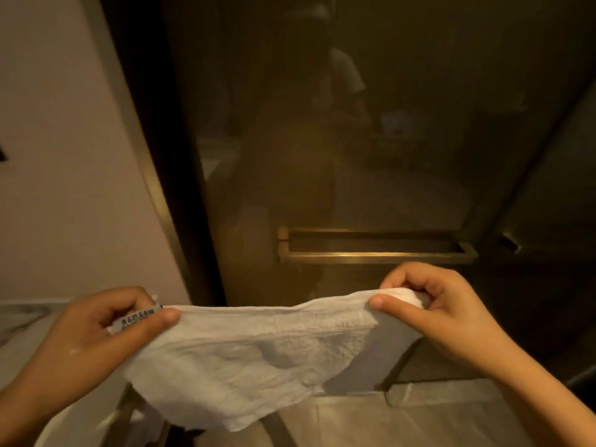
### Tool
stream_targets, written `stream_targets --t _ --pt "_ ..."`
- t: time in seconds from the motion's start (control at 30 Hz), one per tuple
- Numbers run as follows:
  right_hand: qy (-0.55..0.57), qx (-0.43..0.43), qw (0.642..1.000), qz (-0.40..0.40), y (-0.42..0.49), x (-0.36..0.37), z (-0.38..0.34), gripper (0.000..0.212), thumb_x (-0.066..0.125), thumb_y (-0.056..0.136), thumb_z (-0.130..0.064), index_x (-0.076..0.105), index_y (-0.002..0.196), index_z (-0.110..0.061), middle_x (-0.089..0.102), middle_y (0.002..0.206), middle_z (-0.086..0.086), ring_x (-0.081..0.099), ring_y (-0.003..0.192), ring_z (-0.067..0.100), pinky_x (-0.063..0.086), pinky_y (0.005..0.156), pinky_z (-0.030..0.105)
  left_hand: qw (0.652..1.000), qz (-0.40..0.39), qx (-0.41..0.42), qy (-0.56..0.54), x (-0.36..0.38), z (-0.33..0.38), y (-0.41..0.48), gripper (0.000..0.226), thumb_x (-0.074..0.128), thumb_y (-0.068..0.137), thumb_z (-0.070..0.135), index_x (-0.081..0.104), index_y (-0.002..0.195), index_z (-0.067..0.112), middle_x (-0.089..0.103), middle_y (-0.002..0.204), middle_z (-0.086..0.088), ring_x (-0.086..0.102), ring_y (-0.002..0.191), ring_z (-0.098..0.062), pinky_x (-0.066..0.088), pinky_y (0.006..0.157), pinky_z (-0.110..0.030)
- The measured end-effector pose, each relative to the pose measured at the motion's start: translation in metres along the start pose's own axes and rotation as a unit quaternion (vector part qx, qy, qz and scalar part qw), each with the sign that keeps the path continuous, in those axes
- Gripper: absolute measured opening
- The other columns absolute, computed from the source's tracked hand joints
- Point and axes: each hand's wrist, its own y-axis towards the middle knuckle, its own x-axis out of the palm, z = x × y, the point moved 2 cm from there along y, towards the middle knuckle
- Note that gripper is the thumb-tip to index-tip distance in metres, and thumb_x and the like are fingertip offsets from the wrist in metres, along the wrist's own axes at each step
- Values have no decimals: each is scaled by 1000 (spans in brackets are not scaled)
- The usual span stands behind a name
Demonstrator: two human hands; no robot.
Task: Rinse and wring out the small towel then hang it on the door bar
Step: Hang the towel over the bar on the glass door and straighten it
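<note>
A small white towel (245,353) hangs spread between both hands, its upper edge stretched level and its body sagging below. My left hand (96,330) pinches the left corner, where a printed label shows under the thumb. My right hand (442,314) pinches the bunched right corner between thumb and fingers. The brass door bar (377,254) runs horizontally on the dark glass door (371,124), just above and beyond my right hand, apart from the towel.
A pale wall (58,156) and the door's metal frame (135,133) stand at the left. A door handle (509,241) sits right of the bar. Light cloth (419,417) lies below the towel, and a marble counter edge (22,314) shows at the far left.
</note>
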Motion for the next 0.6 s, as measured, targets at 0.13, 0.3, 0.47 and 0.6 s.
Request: stream_targets --t 0.13,0.3,0.47,0.6 --pt "-62 37 997 35 -14 -23 20 26 64 68 -52 67 69 -26 69 79 -6 65 73 12 50 55 20 998 -42 29 -30 27 18 38 24 70 68 37 66 63 13 66 55 -5 60 46 -6 44 40 -15" --pt "-76 105 991 28 -29 -47 48 37 60 71 -59 63 70 -21 65 74 3 61 64 13 44 53 22 993 -86 54 -61 68 45 71 33 69 62 44 65 61 12 65 57 -8 59 46 -7 43 39 -12" --pt "-43 145 988 -2 -32 -79 74 40 68 66 -58 64 76 -20 66 85 11 65 69 17 54 63 45 983 -142 78 -91 111 59 100 32 68 66 43 63 59 12 62 52 -4 55 44 0 39 40 -10" --pt "-75 147 986 -29 -25 -110 103 39 66 67 -60 63 79 -23 66 86 9 64 72 19 54 66 49 964 -216 93 -120 146 72 124 36 69 74 47 64 66 13 62 57 -1 57 52 -1 41 46 -13"
